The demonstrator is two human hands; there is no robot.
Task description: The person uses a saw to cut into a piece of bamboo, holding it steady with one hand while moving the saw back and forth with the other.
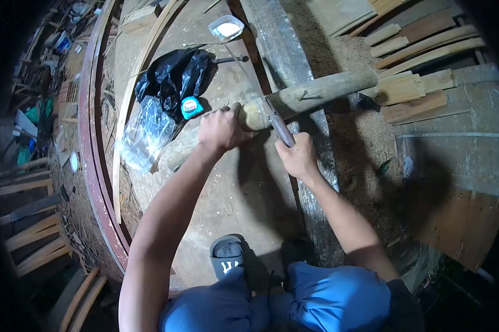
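A long, round log (324,91) lies slantwise before me, with short branch stubs and a paler bare patch near its middle. My left hand (220,128) grips it just left of that patch, fingers closed over the top. In my right hand (297,156) is the handle of a long thin-bladed tool (281,130). Its narrow blade runs across the log at the pale patch and points away from me. Seen nearly edge-on, the blade does not show whether it has teeth.
Left of the log are a black plastic bag (174,77), a clear plastic bag (147,135) and a turquoise tape measure (191,107). A small white tub (226,27) sits farther off. A thick beam (282,47) passes under the log. Wood strips (415,88) lie at right, above sawdust.
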